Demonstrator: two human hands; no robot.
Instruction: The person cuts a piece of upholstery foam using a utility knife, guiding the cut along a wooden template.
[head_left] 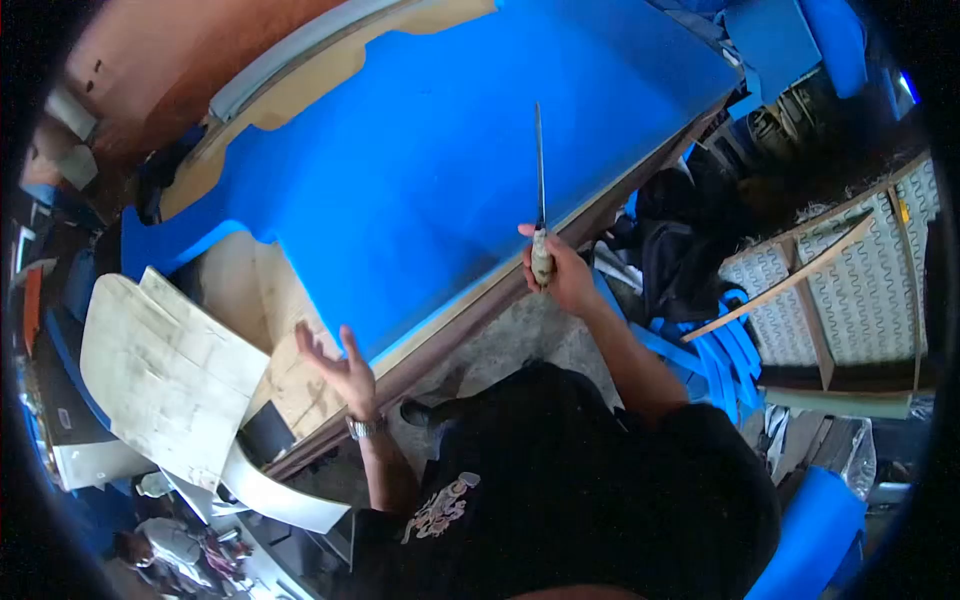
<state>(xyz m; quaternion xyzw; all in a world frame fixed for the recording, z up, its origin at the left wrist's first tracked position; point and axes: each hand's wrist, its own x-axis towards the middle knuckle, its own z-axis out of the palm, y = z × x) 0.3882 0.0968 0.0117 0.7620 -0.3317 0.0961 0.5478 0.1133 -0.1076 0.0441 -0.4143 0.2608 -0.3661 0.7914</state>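
Your right hand [562,272] has its grip closed around the handle of the long thin blade [540,170], which points away from you over the blue sheet [400,180]. Can't tell whether the blade touches the sheet. Your left hand [345,372] is released: fingers spread, holding nothing, right by the sheet's near left corner. Contact there is unclear. There's a metal watch [367,428] on that wrist.

The blue sheet lies flat across most of the counter [235,272], with a notched far edge and a cutout on the left. The pale, scuffed board [165,370] sits left of your left hand, a curved white strip [285,495] just below it. On your right: loose blue strips [728,355] beside a frame with wavy springs [850,290]. Lower left looks like another person [170,548], though that edge is dim and distorted.
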